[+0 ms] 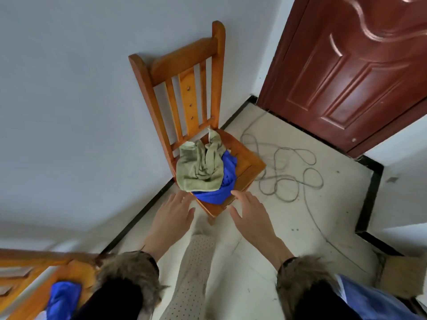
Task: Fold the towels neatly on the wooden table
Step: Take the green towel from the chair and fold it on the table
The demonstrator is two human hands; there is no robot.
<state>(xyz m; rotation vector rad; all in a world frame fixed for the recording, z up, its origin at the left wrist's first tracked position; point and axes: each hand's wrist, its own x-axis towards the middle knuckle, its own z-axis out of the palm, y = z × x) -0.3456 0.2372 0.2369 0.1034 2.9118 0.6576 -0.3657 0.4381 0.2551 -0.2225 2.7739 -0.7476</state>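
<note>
two crumpled towels [203, 172] on the chair [245, 167], perhaps another on the table [25, 299] at left

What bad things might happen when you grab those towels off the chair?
The green towel lies loosely on the blue towel, near the front edge of the chair. Both hands, left and right, are open and not yet touching; grabbing only one towel might drag the other onto the floor. Also, a loose cable coils on the floor beside the chair, so a foot might catch in it.
</note>
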